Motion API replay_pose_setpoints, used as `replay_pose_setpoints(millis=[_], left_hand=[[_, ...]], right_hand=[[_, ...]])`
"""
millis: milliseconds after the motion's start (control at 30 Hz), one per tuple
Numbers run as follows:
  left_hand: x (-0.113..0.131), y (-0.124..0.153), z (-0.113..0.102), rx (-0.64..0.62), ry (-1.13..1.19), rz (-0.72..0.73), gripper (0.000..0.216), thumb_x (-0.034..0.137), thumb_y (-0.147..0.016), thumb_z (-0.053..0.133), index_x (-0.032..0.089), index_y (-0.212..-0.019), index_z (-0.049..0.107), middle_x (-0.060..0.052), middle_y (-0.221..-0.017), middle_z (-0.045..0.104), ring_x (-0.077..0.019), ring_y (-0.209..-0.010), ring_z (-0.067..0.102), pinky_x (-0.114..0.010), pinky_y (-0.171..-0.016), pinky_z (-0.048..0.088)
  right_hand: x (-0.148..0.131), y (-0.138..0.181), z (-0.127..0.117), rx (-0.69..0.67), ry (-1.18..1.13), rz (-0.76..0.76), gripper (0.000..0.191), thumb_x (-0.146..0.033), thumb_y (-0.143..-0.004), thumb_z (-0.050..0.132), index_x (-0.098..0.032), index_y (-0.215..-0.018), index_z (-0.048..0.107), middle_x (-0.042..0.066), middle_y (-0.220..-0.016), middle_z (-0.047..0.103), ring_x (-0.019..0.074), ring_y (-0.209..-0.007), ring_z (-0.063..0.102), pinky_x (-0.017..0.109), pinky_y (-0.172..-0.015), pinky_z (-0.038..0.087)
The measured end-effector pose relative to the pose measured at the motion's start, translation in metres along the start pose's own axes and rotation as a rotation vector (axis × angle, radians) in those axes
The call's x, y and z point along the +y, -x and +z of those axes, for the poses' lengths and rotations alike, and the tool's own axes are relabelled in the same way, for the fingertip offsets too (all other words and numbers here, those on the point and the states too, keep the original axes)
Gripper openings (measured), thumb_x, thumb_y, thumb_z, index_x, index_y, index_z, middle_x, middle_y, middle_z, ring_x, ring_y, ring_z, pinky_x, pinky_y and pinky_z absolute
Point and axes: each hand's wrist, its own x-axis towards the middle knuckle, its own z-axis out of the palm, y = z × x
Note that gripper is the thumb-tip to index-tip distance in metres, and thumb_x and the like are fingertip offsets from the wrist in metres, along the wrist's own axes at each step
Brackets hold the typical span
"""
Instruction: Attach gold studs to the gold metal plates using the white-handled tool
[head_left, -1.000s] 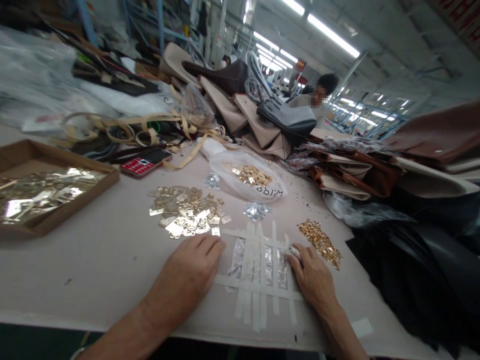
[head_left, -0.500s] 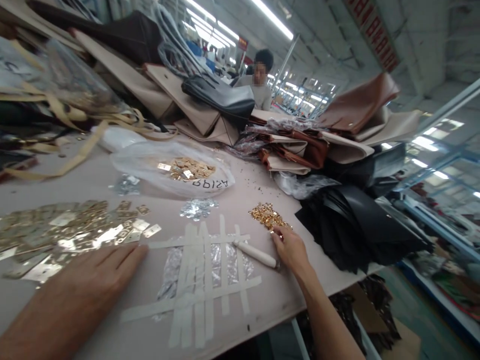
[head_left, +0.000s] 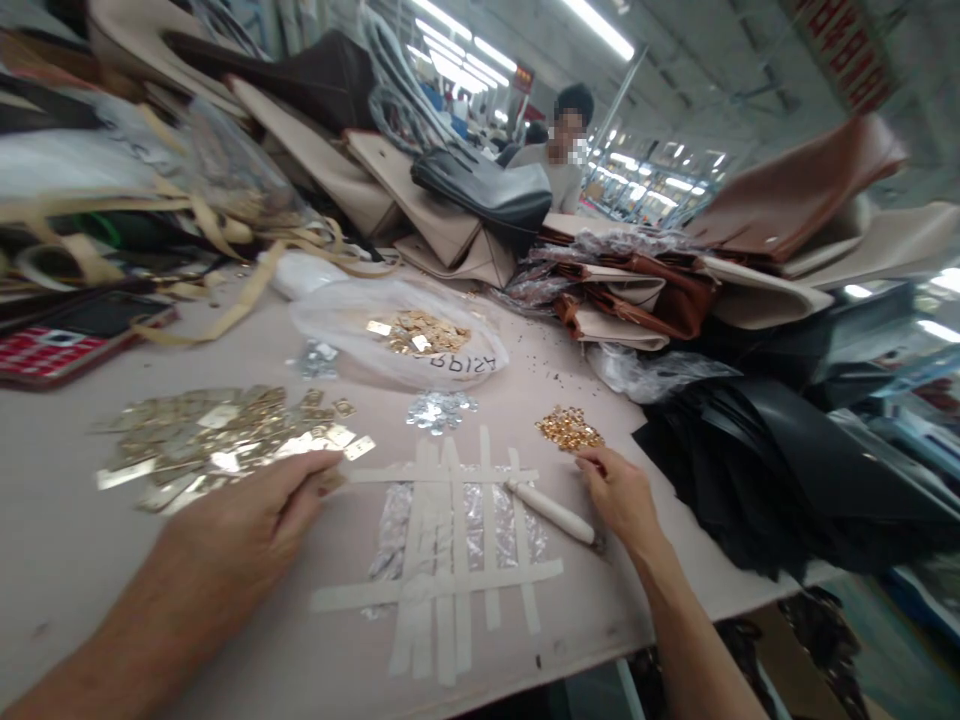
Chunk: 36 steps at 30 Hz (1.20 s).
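My left hand (head_left: 259, 515) is closed, thumb and fingers pressed together at the near right edge of a spread of flat gold metal plates (head_left: 247, 425); whatever is in its fingertips is hidden. My right hand (head_left: 622, 495) pinches at the near edge of a small heap of shiny gold metal pieces (head_left: 570, 428), and what it grips is too small to tell. Between the hands, strips of pale tape (head_left: 442, 560) hold clear plastic to the table. A white-handled tool (head_left: 553, 512) lies across the right end of the tape.
A plastic bag (head_left: 337, 315) with gold plates lies behind a pile of silver discs (head_left: 441, 410). Black sheets (head_left: 750, 460) hang over the table's right edge. Brown and beige bags (head_left: 637, 295) are stacked at the back. A phone (head_left: 79, 335) lies far left; a person (head_left: 559, 175) is beyond.
My left hand has gone from stretched fingers by the plates to a closed grip. My right hand stays by the gold heap, its fingers pinched. The view has shifted left.
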Motion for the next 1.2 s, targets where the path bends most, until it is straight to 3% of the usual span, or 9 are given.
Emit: replay_pose_setpoints(millis=[67,100,200,333,467,833,1033,1200], left_hand=[[0.025,0.003,-0.002,-0.146,0.151,-0.363,0.037,0.046,-0.089,0.054,0.024,-0.113,0.072,-0.002,-0.088,0.079,-0.0263,-0.082,0.076,-0.04,-0.075,0.063],[0.035,0.004,-0.001,-0.187,0.281,-0.469,0.041,0.046,-0.088,0.054,0.021,-0.115,0.071,-0.003,-0.083,0.079,-0.024,-0.079,0.077,-0.038,-0.075,0.064],[0.055,0.011,0.007,-0.235,0.564,-0.562,0.046,0.047,-0.083,0.06,0.017,-0.115,0.071,-0.005,-0.085,0.079,-0.0215,-0.077,0.077,-0.034,-0.072,0.065],[0.068,0.023,0.014,-0.331,0.671,-0.577,0.044,0.043,-0.081,0.063,0.017,-0.115,0.071,-0.003,-0.08,0.078,-0.0197,-0.072,0.075,-0.032,-0.069,0.064],[0.079,0.03,0.012,-0.34,0.707,-0.539,0.039,0.04,-0.08,0.063,0.018,-0.11,0.074,-0.001,-0.076,0.076,-0.0189,-0.069,0.073,-0.031,-0.068,0.063],[0.078,0.035,0.018,-0.328,0.66,-0.498,0.037,0.036,-0.082,0.061,0.018,-0.111,0.076,0.001,-0.072,0.075,-0.0176,-0.065,0.071,-0.027,-0.064,0.059],[0.082,0.035,0.019,-0.338,0.51,-0.347,0.035,0.028,-0.083,0.054,0.018,-0.105,0.078,-0.001,-0.09,0.08,-0.018,-0.079,0.074,-0.026,-0.072,0.057],[0.085,0.039,0.021,-0.319,0.452,-0.238,0.029,0.024,-0.086,0.053,0.022,-0.101,0.078,0.002,-0.091,0.08,-0.0159,-0.081,0.074,-0.025,-0.077,0.054]], right_hand=[[-0.018,0.012,-0.003,0.027,-0.17,0.051,0.02,-0.035,-0.089,0.062,-0.02,-0.092,0.076,0.006,-0.081,0.076,0.0217,-0.074,0.07,0.036,-0.078,0.054],[-0.03,0.019,-0.003,0.008,-0.302,0.077,0.022,-0.038,-0.088,0.065,-0.019,-0.091,0.076,0.004,-0.076,0.075,0.0207,-0.07,0.069,0.034,-0.072,0.055],[-0.075,0.045,-0.001,-0.127,-0.61,0.023,0.021,-0.037,-0.088,0.068,-0.02,-0.093,0.077,0.003,-0.079,0.076,0.0185,-0.07,0.071,0.031,-0.067,0.057],[-0.13,0.075,0.01,-0.256,-0.712,-0.19,0.012,-0.027,-0.09,0.067,-0.022,-0.093,0.077,0.002,-0.088,0.079,0.0174,-0.08,0.073,0.031,-0.074,0.058],[-0.154,0.085,0.019,-0.313,-0.715,-0.3,0.011,-0.022,-0.091,0.067,-0.023,-0.095,0.077,0.002,-0.09,0.079,0.0162,-0.081,0.073,0.03,-0.077,0.056],[-0.154,0.088,0.028,-0.292,-0.627,-0.319,0.012,-0.017,-0.091,0.065,-0.022,-0.095,0.076,0.002,-0.092,0.079,0.016,-0.085,0.073,0.028,-0.08,0.054],[-0.155,0.09,0.024,-0.275,-0.537,-0.407,0.015,-0.015,-0.093,0.061,-0.022,-0.097,0.074,0.003,-0.092,0.078,0.0164,-0.086,0.071,0.028,-0.079,0.053],[-0.155,0.089,0.019,-0.284,-0.462,-0.443,0.014,-0.015,-0.094,0.06,-0.022,-0.095,0.072,0.003,-0.09,0.075,0.0171,-0.085,0.07,0.029,-0.078,0.052]])
